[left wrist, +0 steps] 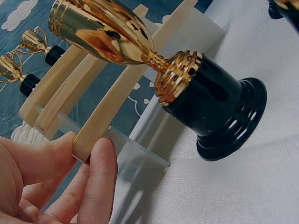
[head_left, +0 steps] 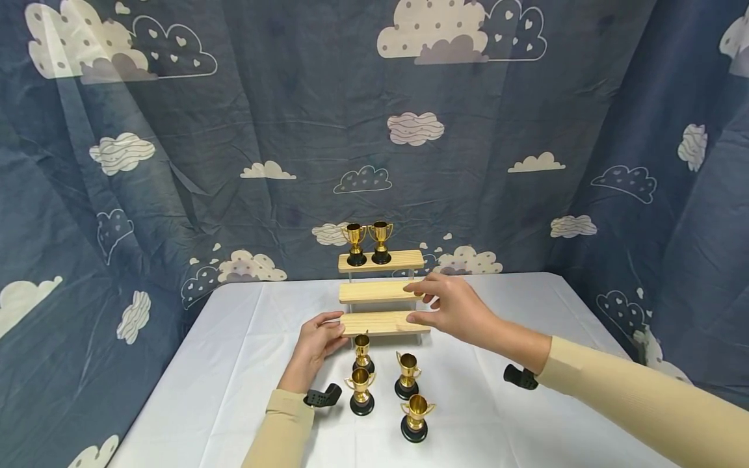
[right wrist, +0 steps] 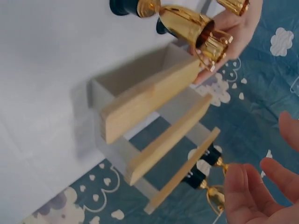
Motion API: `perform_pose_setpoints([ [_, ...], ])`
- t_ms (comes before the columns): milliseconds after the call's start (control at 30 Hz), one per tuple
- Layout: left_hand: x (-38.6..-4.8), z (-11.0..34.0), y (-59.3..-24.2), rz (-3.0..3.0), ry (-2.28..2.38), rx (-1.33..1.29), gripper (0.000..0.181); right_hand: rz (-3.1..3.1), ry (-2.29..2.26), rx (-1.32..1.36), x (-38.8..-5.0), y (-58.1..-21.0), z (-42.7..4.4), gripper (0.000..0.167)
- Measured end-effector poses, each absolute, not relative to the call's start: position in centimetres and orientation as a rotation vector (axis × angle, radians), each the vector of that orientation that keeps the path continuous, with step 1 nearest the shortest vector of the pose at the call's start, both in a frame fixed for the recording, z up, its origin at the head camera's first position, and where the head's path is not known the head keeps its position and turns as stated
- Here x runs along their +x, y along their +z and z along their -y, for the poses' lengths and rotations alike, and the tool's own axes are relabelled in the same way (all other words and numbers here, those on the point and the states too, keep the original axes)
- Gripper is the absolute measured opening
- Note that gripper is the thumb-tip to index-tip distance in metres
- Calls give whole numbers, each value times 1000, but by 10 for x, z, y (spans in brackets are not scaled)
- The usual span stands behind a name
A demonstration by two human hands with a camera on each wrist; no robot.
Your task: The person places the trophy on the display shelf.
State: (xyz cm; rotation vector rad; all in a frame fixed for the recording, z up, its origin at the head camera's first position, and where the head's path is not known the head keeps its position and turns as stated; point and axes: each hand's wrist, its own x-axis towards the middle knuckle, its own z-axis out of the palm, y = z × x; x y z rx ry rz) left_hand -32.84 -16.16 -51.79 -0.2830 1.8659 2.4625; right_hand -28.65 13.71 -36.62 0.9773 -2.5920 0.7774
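In the head view, a tan left sleeve rises from the bottom edge, left of centre, to a black wrist camera and the left hand, whose thumb and fingers pinch the left end of the lowest board of a three-tier stand at centre frame. Just right of that wrist, two gold cups on black bases stand upright on the white tabletop, the rear cup close behind the front cup. Above them, on the stand's top board, a left trophy and a right trophy stand side by side. Lower down, right of centre, come a handled cup and, nearest the bottom edge, a closer cup. Farther right, the right hand hovers by the stand's right end, thumb and fingers spread apart, holding nothing; its tan right sleeve reaches the right edge.
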Motion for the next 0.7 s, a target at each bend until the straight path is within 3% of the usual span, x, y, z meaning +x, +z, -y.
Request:
perform_pose_setpoints([
  [700,-325,162,-517,-1865,2471,-258,46,2613,850,1010,-269,-402,-135,46],
])
